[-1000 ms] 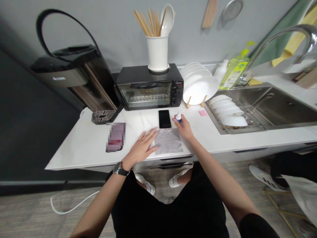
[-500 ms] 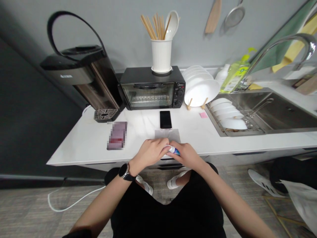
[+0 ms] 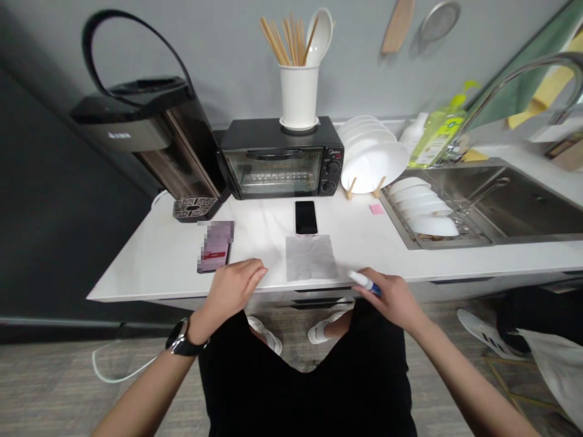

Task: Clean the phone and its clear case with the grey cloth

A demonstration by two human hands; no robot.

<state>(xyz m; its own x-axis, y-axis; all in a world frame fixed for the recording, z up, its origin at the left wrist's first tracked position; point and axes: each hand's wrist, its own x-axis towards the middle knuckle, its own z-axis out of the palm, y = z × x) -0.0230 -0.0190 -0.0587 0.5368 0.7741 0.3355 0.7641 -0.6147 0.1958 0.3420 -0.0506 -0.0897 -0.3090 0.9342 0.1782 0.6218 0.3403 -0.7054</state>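
One bottle [image 3: 365,283] in right hand [image 3: 394,300] (left hand [image 3: 230,290] open)

Here we go: the small bottle [image 3: 365,283] in my grip, white at the tip, vivid blue toward the base! Just ahead, a plain grey cloth [image 3: 311,257] sits on the white, softly veined marble counter [image 3: 264,227]. Up top, a glossy black phone [image 3: 306,217]; to the right, a pink sticky note [image 3: 376,209] and a lime-green soap bottle [image 3: 437,139]. Over left, a pixelated patch [image 3: 215,246] of purple and red. And on my wrist, a black watch [image 3: 182,340]!
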